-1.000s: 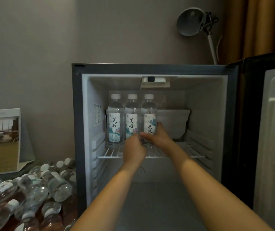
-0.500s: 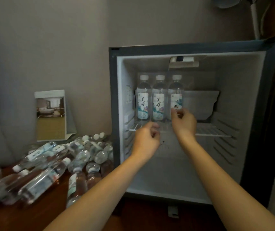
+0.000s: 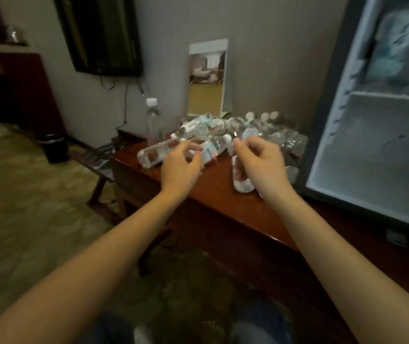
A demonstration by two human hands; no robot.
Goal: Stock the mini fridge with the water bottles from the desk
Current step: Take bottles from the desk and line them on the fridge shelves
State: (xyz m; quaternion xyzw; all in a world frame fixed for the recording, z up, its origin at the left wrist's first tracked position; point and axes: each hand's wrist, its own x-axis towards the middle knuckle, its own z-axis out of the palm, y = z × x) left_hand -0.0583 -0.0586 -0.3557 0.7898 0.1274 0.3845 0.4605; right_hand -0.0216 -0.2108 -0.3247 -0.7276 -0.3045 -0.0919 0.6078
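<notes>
Hovering my left hand [image 3: 181, 167] and right hand [image 3: 260, 162] above water bottles [image 3: 153, 152] lying on the bench [image 3: 213, 192], I am holding each grip loosely spread, pinching nothing.

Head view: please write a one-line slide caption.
Left hand and right hand reach for water bottles lying on the desk beside the open fridge.

Hotel guest room. Evidence:
- dark flat television screen [image 3: 104, 33] mounted on the grey wall [image 3: 260, 45]
- reddish-brown polished wooden desk [image 3: 218, 192]
- dark-framed, white-lined mini fridge [image 3: 372, 157] standing open at the desk's right end
- upright printed card [image 3: 207, 78] picturing a furnished bedroom
- heap of clear plastic water bottles [image 3: 260, 130] with white caps
- small black round waste bin [image 3: 54, 147] on patterned olive carpet [image 3: 24, 207]
</notes>
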